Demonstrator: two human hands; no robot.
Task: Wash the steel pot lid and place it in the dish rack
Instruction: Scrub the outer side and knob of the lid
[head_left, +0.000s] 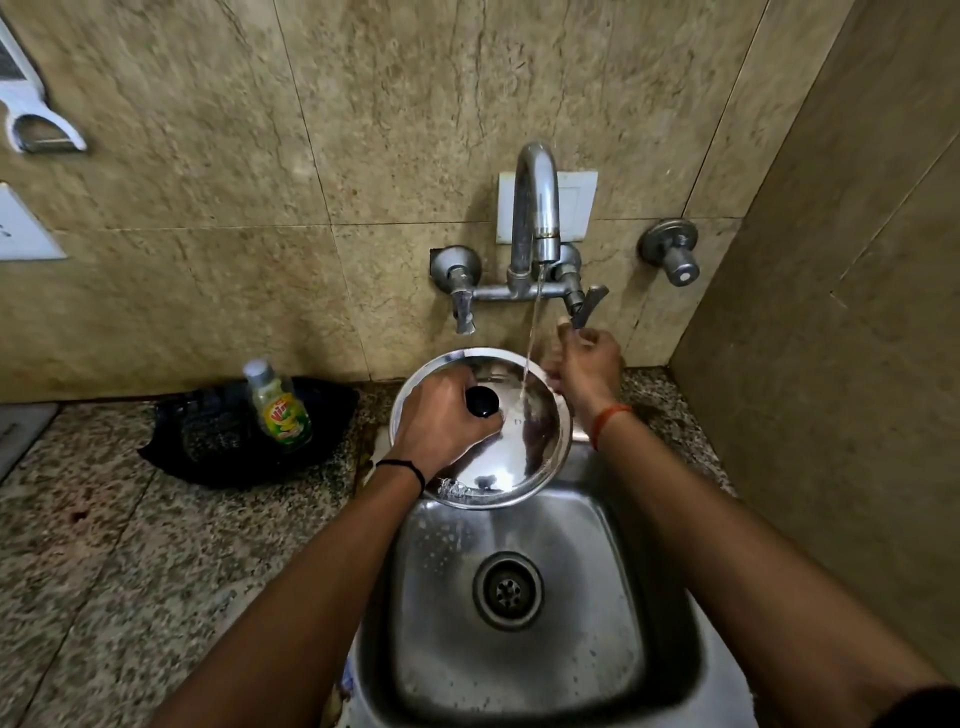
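Observation:
A round steel pot lid (524, 457) with a black knob (482, 401) is held over the back of the steel sink (519, 670). My left hand (441, 421) grips the lid at its knob, top side up. A thin stream of water (532, 332) falls from the tap spout (537, 208) onto the lid's right part. My right hand (587, 366) is up at the right tap lever (587, 306), fingers touching its tip. No dish rack is in view.
A dish soap bottle (278, 405) stands in a black tray (239, 441) on the speckled stone counter (130, 571) left of the sink. A left tap lever (462, 306) and a separate wall valve (675, 254) stick out from the tiled wall. A side wall closes the right.

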